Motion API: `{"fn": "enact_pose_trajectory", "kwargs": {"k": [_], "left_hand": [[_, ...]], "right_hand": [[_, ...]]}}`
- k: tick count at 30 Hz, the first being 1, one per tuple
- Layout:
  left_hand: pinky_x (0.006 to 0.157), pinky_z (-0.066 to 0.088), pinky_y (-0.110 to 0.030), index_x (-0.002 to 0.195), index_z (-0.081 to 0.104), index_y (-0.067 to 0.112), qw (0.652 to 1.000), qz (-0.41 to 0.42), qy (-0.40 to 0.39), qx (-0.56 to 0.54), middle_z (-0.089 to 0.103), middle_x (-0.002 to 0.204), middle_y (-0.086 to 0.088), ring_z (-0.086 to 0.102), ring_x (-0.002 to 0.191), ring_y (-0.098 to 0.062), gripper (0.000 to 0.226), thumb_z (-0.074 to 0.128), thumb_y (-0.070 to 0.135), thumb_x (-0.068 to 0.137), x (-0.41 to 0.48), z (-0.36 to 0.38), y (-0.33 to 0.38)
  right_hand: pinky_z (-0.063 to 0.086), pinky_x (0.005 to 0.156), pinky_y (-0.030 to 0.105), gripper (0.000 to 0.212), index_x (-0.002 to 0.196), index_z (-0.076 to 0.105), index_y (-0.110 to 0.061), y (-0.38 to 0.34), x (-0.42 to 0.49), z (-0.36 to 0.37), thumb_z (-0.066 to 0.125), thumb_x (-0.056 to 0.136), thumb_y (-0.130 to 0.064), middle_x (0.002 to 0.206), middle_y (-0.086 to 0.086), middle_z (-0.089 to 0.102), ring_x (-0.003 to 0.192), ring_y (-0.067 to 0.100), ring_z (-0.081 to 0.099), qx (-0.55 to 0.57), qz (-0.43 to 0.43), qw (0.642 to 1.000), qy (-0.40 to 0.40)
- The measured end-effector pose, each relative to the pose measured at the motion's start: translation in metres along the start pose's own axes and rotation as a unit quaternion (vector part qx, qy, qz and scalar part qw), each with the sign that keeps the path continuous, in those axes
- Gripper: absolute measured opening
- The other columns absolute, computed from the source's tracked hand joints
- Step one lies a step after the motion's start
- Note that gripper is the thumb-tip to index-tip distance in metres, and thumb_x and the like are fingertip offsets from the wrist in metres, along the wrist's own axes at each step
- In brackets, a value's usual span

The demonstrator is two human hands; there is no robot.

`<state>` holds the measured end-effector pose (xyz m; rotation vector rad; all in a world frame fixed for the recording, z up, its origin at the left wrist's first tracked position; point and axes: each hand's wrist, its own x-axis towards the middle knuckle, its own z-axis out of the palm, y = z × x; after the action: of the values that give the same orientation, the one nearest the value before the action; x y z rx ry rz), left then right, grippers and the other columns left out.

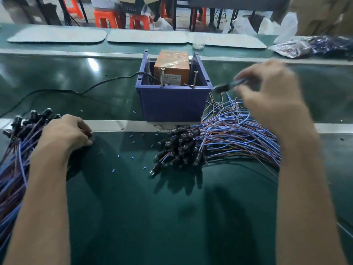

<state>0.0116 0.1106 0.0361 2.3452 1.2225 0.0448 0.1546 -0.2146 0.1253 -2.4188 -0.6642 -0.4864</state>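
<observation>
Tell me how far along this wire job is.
Done, apparently: the left bundle lies gathered under the left hand, and blue scraps dot the bench. In hand: the right hand pinches one wired piece beside the blue bin. Left: the big pile at right looks sizeable, so plenty seems to remain.

The right hand [267, 96] and its pinched lead [229, 86] blur; left bundle [11, 169] runs off-frame.
</observation>
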Motion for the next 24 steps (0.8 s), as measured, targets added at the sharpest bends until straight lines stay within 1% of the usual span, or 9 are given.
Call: {"fn": "enact_pose_trajectory", "kwargs": {"k": [3, 5, 10, 14, 17, 19, 21, 22, 24], "left_hand": [[0.087, 0.048, -0.036, 0.072, 0.065, 0.021, 0.999, 0.000, 0.035, -0.002, 0.070, 0.098, -0.018, 0.062, 0.096, -0.032, 0.022, 0.085, 0.013, 0.069, -0.006, -0.003, 0.004], [0.090, 0.049, -0.036, 0.074, 0.065, 0.027, 0.998, 0.010, 0.052, -0.015, 0.070, 0.099, -0.016, 0.063, 0.096, -0.031, 0.018, 0.083, 0.021, 0.072, -0.010, -0.007, 0.010], [0.094, 0.051, -0.047, 0.083, 0.072, 0.034, 0.990, 0.076, 0.104, -0.066, 0.072, 0.094, -0.007, 0.065, 0.097, -0.032, 0.015, 0.080, 0.040, 0.073, -0.025, -0.019, 0.030], [0.078, 0.049, -0.028, 0.098, 0.075, 0.034, 0.963, 0.192, 0.149, -0.116, 0.067, 0.076, 0.006, 0.062, 0.082, -0.010, 0.025, 0.078, 0.043, 0.075, -0.056, -0.026, 0.064], [0.059, 0.042, -0.010, 0.092, 0.074, 0.044, 0.939, 0.289, 0.090, -0.165, 0.066, 0.067, 0.022, 0.056, 0.062, 0.012, 0.016, 0.076, 0.040, 0.077, -0.086, -0.029, 0.093], [0.063, 0.044, -0.008, 0.086, 0.072, 0.049, 0.916, 0.342, 0.025, -0.206, 0.069, 0.070, 0.024, 0.058, 0.064, 0.012, 0.014, 0.077, 0.042, 0.075, -0.108, -0.030, 0.109], [0.078, 0.054, -0.023, 0.090, 0.072, 0.047, 0.891, 0.379, -0.037, -0.249, 0.073, 0.079, 0.019, 0.067, 0.077, 0.002, 0.018, 0.073, 0.042, 0.072, -0.127, -0.028, 0.122], [0.083, 0.056, -0.032, 0.092, 0.073, 0.044, 0.879, 0.389, -0.058, -0.271, 0.074, 0.082, 0.016, 0.069, 0.083, -0.004, 0.021, 0.071, 0.039, 0.072, -0.133, -0.024, 0.128], [0.085, 0.057, -0.037, 0.100, 0.072, 0.038, 0.866, 0.375, -0.066, -0.325, 0.073, 0.084, 0.011, 0.070, 0.087, -0.010, 0.024, 0.071, 0.033, 0.076, -0.139, -0.014, 0.139]], "right_hand": [[0.045, 0.080, 0.023, 0.015, 0.095, 0.075, -0.017, -0.005, -0.011, 0.027, 0.062, 0.089, -0.017, 0.090, 0.003, 0.068, 0.087, 0.017, 0.062, -0.006, 0.025, 0.979, -0.204], [0.045, 0.072, 0.021, 0.019, 0.089, 0.077, -0.018, -0.007, -0.015, 0.038, 0.059, 0.088, -0.013, 0.081, 0.001, 0.069, 0.082, 0.018, 0.063, -0.008, 0.030, 0.966, -0.257], [0.050, 0.082, 0.026, 0.015, 0.088, 0.077, -0.022, 0.003, -0.013, 0.048, 0.065, 0.087, -0.013, 0.094, 0.002, 0.071, 0.091, 0.018, 0.066, 0.013, 0.047, 0.955, -0.292], [0.041, 0.074, 0.018, 0.024, 0.106, 0.072, -0.023, 0.004, -0.011, 0.047, 0.068, 0.085, -0.013, 0.097, -0.005, 0.064, 0.080, 0.008, 0.059, 0.042, 0.015, 0.958, -0.283], [0.041, 0.066, 0.007, 0.033, 0.115, 0.067, -0.023, -0.008, -0.011, 0.041, 0.072, 0.083, -0.017, 0.097, -0.008, 0.066, 0.069, 0.005, 0.055, 0.155, -0.011, 0.961, -0.231], [0.045, 0.069, 0.013, 0.040, 0.118, 0.063, -0.023, -0.021, -0.014, 0.037, 0.075, 0.081, -0.015, 0.099, -0.007, 0.068, 0.069, 0.004, 0.057, 0.281, -0.025, 0.922, -0.266], [0.054, 0.073, 0.029, 0.036, 0.114, 0.063, -0.013, -0.033, -0.019, 0.038, 0.074, 0.080, -0.006, 0.099, 0.004, 0.070, 0.077, 0.009, 0.063, 0.387, -0.044, 0.871, -0.301], [0.056, 0.078, 0.043, 0.032, 0.110, 0.064, -0.004, -0.038, -0.021, 0.041, 0.070, 0.079, 0.000, 0.100, 0.015, 0.070, 0.085, 0.018, 0.066, 0.415, -0.050, 0.858, -0.298], [0.051, 0.083, 0.060, 0.027, 0.106, 0.061, 0.013, -0.045, -0.022, 0.048, 0.062, 0.080, 0.008, 0.103, 0.033, 0.065, 0.097, 0.040, 0.066, 0.439, -0.038, 0.859, -0.263]]}}
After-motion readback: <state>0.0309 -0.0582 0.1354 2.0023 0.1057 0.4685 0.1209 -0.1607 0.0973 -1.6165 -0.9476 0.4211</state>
